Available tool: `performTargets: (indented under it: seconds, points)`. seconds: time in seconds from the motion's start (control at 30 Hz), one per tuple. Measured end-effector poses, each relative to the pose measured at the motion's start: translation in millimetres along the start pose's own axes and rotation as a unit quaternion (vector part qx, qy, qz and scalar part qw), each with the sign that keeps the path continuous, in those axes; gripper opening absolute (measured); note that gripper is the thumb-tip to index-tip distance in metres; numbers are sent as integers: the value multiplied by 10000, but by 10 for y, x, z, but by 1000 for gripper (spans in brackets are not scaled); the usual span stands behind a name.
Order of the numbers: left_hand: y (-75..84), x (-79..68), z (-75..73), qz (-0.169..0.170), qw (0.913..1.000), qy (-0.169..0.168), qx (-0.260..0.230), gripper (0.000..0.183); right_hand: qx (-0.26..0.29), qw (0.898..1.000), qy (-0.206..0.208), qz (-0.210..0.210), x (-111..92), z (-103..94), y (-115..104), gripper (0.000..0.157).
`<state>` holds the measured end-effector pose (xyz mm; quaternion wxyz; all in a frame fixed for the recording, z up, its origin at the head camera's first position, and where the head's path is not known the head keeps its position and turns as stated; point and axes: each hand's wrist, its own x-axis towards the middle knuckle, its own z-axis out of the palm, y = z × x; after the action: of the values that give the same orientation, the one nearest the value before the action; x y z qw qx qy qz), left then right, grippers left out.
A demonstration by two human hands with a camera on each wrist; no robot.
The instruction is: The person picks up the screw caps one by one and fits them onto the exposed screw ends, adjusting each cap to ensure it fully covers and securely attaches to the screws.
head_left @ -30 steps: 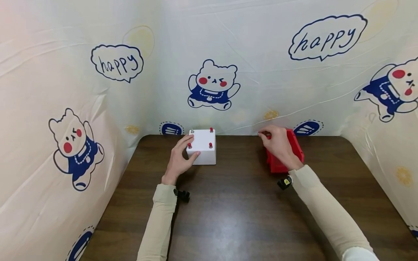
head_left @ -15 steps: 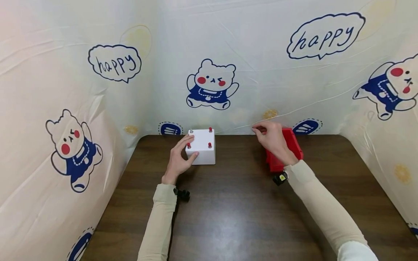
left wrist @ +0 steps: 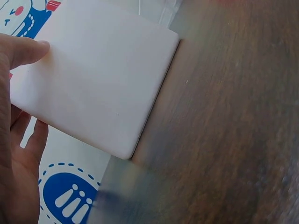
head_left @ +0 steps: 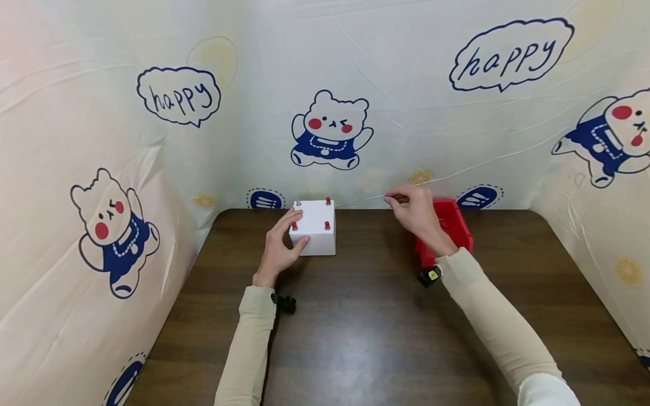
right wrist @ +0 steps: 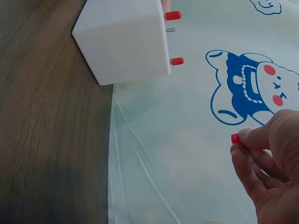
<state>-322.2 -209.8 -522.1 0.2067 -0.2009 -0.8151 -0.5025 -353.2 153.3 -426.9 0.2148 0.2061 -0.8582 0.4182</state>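
Observation:
A white box (head_left: pixel 316 244) stands at the back of the table, with short posts rising from its top corners. Three posts wear red caps (head_left: pixel 327 225); the far-left metal post (head_left: pixel 298 202) is bare. My left hand (head_left: pixel 277 248) grips the box's left side, its thumb (left wrist: pixel 30 50) on the front face. Between thumb and fingertips, my right hand (head_left: pixel 416 211) pinches a small red cap (right wrist: pixel 236 138). That hand is in the air right of the box, apart from it.
A red bin (head_left: pixel 459 228) sits on the brown table (head_left: pixel 355 316) behind and beneath my right wrist; its contents cannot be made out. A printed cloth (head_left: pixel 406 113) hangs along the table's back edge and both sides.
My right hand has moved left, away from over the red bin toward the white box, with the red cap in its fingers. My left hand stays on the box.

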Motion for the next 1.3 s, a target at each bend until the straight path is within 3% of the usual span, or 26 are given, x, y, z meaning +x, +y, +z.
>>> performTargets:
  seconds: [0.13,1.3]
  points:
    - [-85,-11,4,91,9999,15,43,58,90,9999,63,-49,10,27,-24,13]
    - [-99,-23,-16,207,9994,-52,288,56,178,9998,-56,-102,164,276,-307,16]
